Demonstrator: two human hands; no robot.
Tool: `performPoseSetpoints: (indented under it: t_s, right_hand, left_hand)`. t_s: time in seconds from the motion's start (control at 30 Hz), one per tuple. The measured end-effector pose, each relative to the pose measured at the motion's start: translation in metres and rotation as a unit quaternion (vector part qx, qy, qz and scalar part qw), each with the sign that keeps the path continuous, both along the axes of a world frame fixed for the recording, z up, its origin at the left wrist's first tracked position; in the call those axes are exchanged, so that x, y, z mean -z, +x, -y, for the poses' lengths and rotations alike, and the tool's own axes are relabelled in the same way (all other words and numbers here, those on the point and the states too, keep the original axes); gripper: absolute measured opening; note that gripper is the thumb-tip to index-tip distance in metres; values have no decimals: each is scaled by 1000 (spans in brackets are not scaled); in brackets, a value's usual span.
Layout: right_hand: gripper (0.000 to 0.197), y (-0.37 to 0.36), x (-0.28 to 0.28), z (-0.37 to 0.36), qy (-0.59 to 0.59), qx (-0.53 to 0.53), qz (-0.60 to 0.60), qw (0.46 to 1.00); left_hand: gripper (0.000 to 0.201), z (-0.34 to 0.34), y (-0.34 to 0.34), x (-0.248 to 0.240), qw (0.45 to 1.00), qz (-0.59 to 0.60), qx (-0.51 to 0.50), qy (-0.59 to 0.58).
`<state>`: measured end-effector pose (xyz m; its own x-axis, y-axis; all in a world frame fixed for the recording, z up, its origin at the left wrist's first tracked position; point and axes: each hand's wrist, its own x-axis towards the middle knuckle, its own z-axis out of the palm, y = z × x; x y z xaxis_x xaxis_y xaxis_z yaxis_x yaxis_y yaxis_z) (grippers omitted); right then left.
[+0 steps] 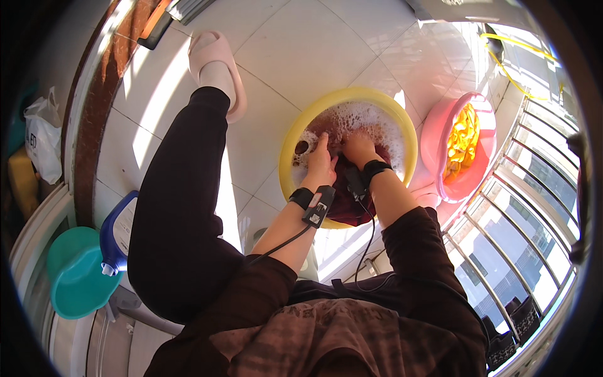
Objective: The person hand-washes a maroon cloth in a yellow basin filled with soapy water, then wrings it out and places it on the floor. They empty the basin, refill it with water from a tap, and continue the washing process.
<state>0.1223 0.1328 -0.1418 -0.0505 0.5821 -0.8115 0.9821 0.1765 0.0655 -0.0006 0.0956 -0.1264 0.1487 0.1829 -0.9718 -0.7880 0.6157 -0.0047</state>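
Observation:
In front of me is a round yellow basin point(287, 157) of soapy water, with white foam point(380, 119) on top. A dark red garment point(344, 206) lies wet in it, partly under the suds and draped toward the near rim. My left hand point(321, 162) is on the left side of the basin, its thumb upward and its fingers curled into the reddish wet cloth. Close beside it, my right hand point(360, 149) is closed on the same cloth, fingertips hidden by water and fabric. Black straps with small wired devices circle both wrists.
Right of the yellow basin, a pink tub point(432, 141) holds bright yellow-orange cloth point(463, 141). Metal railings point(496, 248) run along the right. A blue bottle point(113, 235) and a teal basin point(75, 276) are at left. My pink slipper point(235, 94) rests on the tiles.

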Motion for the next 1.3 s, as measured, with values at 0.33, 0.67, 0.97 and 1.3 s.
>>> performPoseSetpoints:
  t_s: [0.33, 0.67, 0.97, 1.3]
  right_hand:
    - [38, 21, -105, 7, -53, 363, -378, 850]
    - [29, 3, -192, 26, 113, 259, -392, 876]
    - [41, 52, -93, -9, 275, 298, -299, 864]
    - [62, 12, -39, 10, 77, -17, -136, 988]
  left_hand:
    - [56, -15, -15, -15, 986, 114, -75, 98]
    - [34, 12, 7, -78, 891, 66, 154, 422]
    - [53, -16, 11, -66, 982, 69, 40, 172]
    - [52, 10, -27, 1, 992, 77, 21, 101]
